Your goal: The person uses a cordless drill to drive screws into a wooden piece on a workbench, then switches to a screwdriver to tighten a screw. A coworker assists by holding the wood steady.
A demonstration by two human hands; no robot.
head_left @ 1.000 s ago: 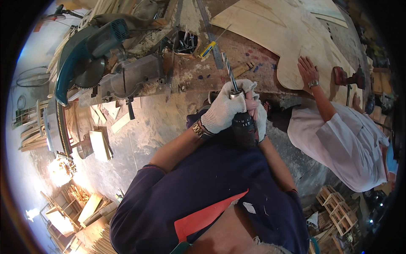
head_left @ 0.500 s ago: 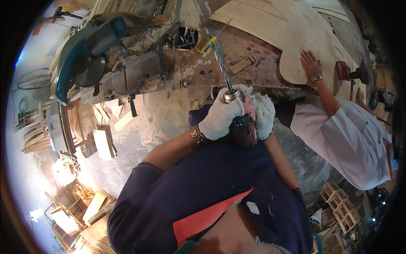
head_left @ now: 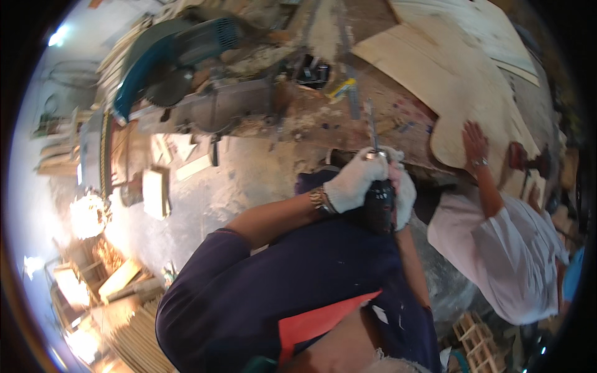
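A dark cordless drill [head_left: 379,207] is held in front of my chest, its long drill bit [head_left: 373,121] pointing away toward the workbench. My left hand [head_left: 352,186], in a white knit glove, is closed around the drill's silver chuck [head_left: 375,155]. Gloved the same way, my right hand [head_left: 404,194] wraps the drill from the right side; its grip is partly hidden behind the tool. Beyond the bit, a yellow-handled tool [head_left: 342,90] lies on the bench near a metal strip.
A teal mitre saw [head_left: 177,62] stands on the workbench [head_left: 298,127] at left. A box of small parts [head_left: 311,71] is at the back. On the right, a co-worker's hand [head_left: 476,147] rests on a plywood sheet [head_left: 460,81], near a red drill [head_left: 517,155].
My view has shifted, so the scene sits further right and is blurred. The drill bit, tilted left before, now points more nearly straight ahead. Both hands still grip the drill.
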